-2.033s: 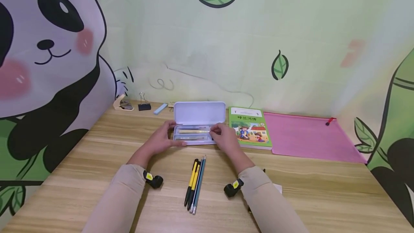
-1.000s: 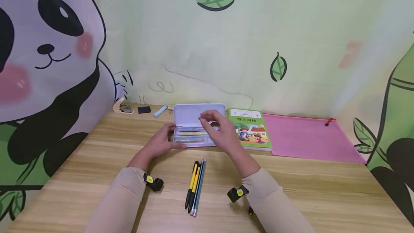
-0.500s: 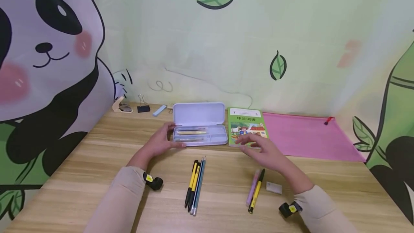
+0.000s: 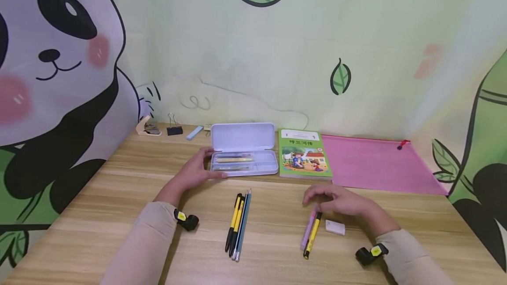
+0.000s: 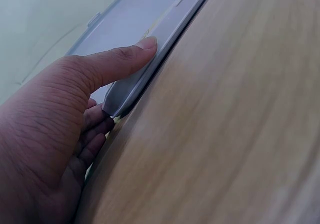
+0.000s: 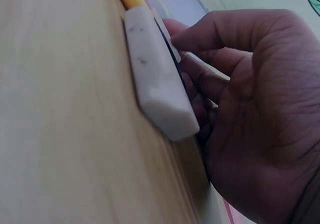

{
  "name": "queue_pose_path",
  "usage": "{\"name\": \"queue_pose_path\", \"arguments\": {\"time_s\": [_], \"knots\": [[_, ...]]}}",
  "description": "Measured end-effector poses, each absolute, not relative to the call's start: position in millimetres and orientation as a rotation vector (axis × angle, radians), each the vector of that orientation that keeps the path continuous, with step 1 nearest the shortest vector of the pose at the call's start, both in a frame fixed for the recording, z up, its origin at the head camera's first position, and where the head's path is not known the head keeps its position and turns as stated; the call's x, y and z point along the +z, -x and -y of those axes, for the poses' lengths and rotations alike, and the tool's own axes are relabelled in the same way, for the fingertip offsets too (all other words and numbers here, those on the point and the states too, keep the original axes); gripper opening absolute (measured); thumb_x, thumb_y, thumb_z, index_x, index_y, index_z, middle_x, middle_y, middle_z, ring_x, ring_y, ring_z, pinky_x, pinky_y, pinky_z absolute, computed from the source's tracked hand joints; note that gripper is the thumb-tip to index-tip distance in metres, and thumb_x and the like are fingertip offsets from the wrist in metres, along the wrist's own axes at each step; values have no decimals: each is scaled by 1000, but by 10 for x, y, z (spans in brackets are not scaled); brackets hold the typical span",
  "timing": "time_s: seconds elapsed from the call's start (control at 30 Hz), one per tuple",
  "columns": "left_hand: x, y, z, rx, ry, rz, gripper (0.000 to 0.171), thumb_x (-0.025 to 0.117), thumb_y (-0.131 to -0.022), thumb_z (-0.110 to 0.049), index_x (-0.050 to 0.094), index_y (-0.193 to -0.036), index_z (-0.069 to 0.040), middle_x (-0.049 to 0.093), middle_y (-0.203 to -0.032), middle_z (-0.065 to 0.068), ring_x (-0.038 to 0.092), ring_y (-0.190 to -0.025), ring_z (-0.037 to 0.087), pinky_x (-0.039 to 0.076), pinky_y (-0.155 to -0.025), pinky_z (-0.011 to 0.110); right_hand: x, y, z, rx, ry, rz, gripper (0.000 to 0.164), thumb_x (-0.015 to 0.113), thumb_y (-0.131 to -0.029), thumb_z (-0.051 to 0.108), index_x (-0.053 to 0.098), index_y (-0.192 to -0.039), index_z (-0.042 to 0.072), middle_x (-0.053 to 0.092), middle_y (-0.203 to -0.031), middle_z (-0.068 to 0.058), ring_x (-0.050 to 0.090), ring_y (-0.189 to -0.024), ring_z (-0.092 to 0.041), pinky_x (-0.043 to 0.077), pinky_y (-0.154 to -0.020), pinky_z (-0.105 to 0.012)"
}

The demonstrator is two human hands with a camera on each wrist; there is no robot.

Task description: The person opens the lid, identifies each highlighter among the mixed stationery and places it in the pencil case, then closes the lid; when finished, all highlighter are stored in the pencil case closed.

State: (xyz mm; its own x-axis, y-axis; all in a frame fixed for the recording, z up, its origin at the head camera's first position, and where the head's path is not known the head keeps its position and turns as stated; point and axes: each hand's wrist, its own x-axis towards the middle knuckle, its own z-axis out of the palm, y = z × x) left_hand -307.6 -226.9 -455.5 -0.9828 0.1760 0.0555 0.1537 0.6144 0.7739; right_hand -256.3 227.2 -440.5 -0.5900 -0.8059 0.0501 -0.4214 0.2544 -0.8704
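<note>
My left hand [image 4: 194, 171] holds the left end of an open white pencil case [image 4: 266, 168]. Its thumb lies on the case's front edge in the left wrist view, fingers curled round the end. Inside the case lie several slim pens [image 4: 234, 160]. My right hand [image 4: 342, 201] is low over the table, fingers bent and parted, with thumb and fingertips right at the upper end of a purple pen [image 4: 307, 231]. Beside that pen lies a yellow-and-black pen [image 4: 312, 237], its top partly covered by the thumb. A white eraser [image 6: 160, 78] sits just under the right palm.
Two yellow-and-black pens [image 4: 235, 223] and blue pencils [image 4: 243, 225] lie together at centre front. Right of the case are a green book [image 4: 305, 157] and a pink pouch [image 4: 380, 162]. Behind, a black binder clip [image 4: 174, 131] and a light blue stick [image 4: 194, 133] lie near the wall.
My right hand has left the pencil case, swung right past the book and come down to the purple pen. My left hand has stayed on the case.
</note>
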Motion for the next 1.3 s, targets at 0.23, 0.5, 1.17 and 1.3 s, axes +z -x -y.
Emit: {"name": "queue_pose_path", "arguments": {"time_s": [0.23, 0.5, 1.17, 1.3], "knots": [[-4538, 3075, 2276, 1337, -275, -2794, 110, 89, -70, -51, 30, -154, -12, 42, -152, 12, 33, -144, 33, 21, -120, 56, -4428, 2565, -2197, -1196, 1194, -2228, 22, 67, -93, 7, 70, -114, 14, 64, -119, -5, 56, -113, -25, 42, -103, -36], [-4543, 3075, 2279, 1341, -285, -2800, 108, 89, -71, -50, 31, -153, -11, 43, -152, 13, 33, -144, 34, 21, -120, 55, -4443, 2567, -2161, -1193, 1258, -2252, 17, 71, -93, 11, 70, -109, 15, 65, -113, -4, 56, -107, -24, 46, -94, -35], [-4544, 3094, 2290, 1349, -299, -2790, 110, 89, -69, -52, 30, -153, -11, 44, -151, 13, 34, -143, 33, 22, -120, 55, -4427, 2565, -2048, -1469, 637, -2569, 27, 64, -100, 30, 74, -117, 13, 71, -98, -8, 59, -84, -22, 51, -68, -26], [-4552, 3099, 2293, 1339, -308, -2790, 112, 89, -68, -54, 30, -153, -11, 44, -150, 13, 34, -143, 34, 21, -120, 55, -4314, 2541, -1791, -1670, 477, -2550, 34, 63, -101, 32, 71, -122, 6, 72, -103, -13, 60, -87, -28, 52, -70, -29]]}}
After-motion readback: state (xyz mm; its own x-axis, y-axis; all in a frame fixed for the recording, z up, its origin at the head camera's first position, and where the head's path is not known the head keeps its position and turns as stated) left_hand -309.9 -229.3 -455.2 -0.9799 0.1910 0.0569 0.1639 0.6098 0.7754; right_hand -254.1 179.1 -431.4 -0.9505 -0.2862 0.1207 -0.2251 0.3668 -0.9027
